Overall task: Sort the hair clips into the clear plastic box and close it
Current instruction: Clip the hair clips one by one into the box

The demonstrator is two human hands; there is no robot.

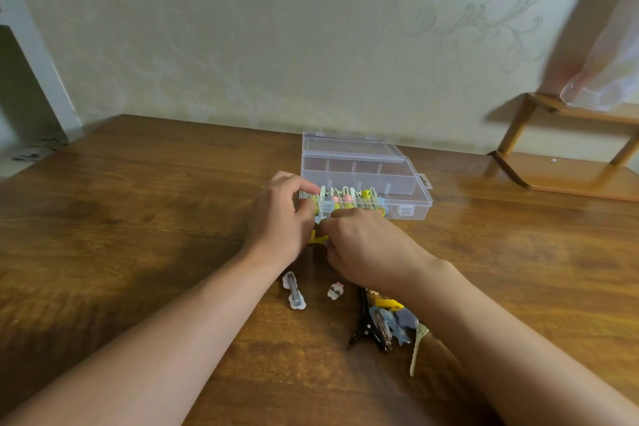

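With the left hand (280,218) and right hand (359,245) together, fingers curled at the clear plastic box's (411,199) near-left compartment, overfilled hair clips (345,195) may block the lid; whether either hand grips a clip cannot be told.

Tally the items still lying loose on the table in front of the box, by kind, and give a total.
White flat clip: 1
Small white-and-pink charm clip: 1
Pile of dark, blue and yellow clips: 1 heap, clips inside too overlapped to count
Yellow clip between the hands: 1, mostly hidden
Total: 3 separate clips plus 1 uncounted pile
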